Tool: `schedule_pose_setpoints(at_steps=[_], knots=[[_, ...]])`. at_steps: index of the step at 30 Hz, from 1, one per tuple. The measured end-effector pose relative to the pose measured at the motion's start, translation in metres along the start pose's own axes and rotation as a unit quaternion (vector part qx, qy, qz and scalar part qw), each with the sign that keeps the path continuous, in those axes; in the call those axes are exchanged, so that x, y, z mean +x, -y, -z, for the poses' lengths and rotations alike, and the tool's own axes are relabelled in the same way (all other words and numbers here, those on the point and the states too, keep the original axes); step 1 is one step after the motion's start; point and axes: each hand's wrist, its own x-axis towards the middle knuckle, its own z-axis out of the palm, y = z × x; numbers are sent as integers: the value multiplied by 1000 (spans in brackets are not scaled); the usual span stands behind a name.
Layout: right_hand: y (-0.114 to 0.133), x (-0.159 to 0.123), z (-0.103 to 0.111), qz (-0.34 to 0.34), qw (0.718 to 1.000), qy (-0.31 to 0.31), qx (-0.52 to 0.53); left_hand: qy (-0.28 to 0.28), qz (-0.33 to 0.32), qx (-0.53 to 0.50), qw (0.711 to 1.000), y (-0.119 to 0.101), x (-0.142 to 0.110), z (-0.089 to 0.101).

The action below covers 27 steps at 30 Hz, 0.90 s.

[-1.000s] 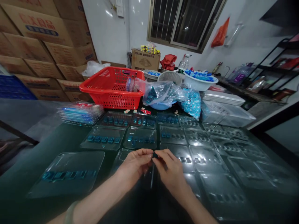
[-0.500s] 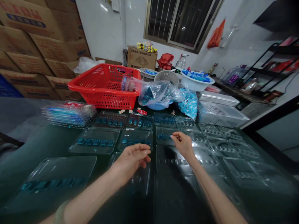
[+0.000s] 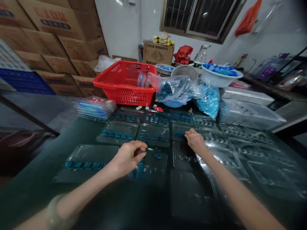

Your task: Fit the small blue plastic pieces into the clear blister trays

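My right hand (image 3: 196, 141) is closed in a pinch at a clear tray (image 3: 176, 127), beside small blue square pieces (image 3: 178, 134) set in a row. A blue piece seems to be at its fingertips, mostly hidden. My left hand (image 3: 129, 157) hovers over a nearer clear tray (image 3: 163, 164), fingers curled and thumb close to them; whatever lies inside is hidden. In that nearer tray sits a loose clump of blue pieces (image 3: 157, 153), with more blue showing below the left fingertips. To the left, another clear tray (image 3: 96, 150) bears a row of blue pieces.
Several clear trays cover the dark green table (image 3: 96, 204), those on the right (image 3: 259, 166) without blue pieces. Behind them stand a red basket (image 3: 130, 95), stacked clear packs (image 3: 94, 110), a bag of blue bits (image 3: 208, 102) and a white basin (image 3: 220, 80).
The view has swung, shifting the scene rightward. My left hand has drawn back toward the nearer tray, where loose blue pieces now show. My right hand stays pinched at the same tray.
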Motion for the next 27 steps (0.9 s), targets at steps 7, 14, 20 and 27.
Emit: schedule_pose_setpoints(at_steps=[7, 14, 20, 27], knots=[[25, -22, 25, -37, 998, -50, -19, 6, -46, 116, 992, -6, 18, -40], [75, -59, 18, 52, 941, -18, 335, -15, -64, 91, 994, -1, 19, -48], [111, -64, 21, 105, 909, 51, 399, 5, -97, 42, 994, -12, 8, -39], [115, -67, 34, 76, 851, 87, 513, 37, -89, -71, 993, -27, 2, -26]])
